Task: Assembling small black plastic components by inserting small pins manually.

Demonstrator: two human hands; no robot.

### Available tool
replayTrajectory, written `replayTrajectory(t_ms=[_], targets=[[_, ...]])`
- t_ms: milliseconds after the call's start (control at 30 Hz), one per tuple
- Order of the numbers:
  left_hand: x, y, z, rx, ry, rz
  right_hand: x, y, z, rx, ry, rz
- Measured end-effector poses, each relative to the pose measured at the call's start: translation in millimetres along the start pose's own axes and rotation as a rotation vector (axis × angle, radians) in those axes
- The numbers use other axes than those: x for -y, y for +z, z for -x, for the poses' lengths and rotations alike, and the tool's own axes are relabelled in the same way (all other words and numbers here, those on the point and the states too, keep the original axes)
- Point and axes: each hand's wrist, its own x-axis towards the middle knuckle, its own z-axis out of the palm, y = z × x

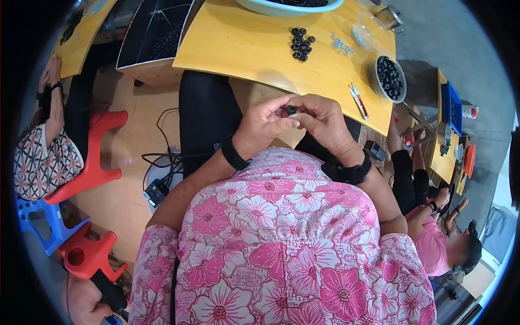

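Note:
Both hands meet just in front of the table edge, over my lap. Between their fingertips is a small black ring-shaped part (291, 110) with a hole in it. My left hand (264, 123) is closed on it with thumb and fingers from the left. My right hand (325, 123) pinches at it from the other side, thumb bent inward; a small pale bit shows by its thumb. On the yellow table (233, 40) beyond lie a loose cluster of similar black parts (301, 44) and a scatter of small silvery pieces (342, 45).
Red-handled thread snips (358, 101) lie near the table's right edge, beside a bowl of black parts (390, 79). A clear dish (364, 37), metal cup (389, 18) and pale basin (290, 7) stand farther back. Cables (169, 157) hang left of my legs. Other people sit on both sides.

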Motion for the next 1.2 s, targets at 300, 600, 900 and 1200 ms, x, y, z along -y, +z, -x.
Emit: replayTrajectory(t_ms=[300, 600, 900, 1200], targets=[[-14.0, 3.0, 2.6, -0.013, 0.076, -0.287, 4.1, -2.0, 4.4, 0.048, -0.021, 0.016], [-11.8, -6.2, 1.7, -0.025, 0.09, -0.551, 2.0, -2.0, 0.0, 0.079, 0.068, -0.103], [0.9, 2.0, 2.2, -0.169, 0.025, -0.344, -2.0, -29.2, -0.1, -0.142, 0.088, -0.305], [2.3, -0.8, 0.9, -0.103, -0.027, -0.431, -65.2, -149.2, 13.5, -0.888, 0.177, 0.453]])
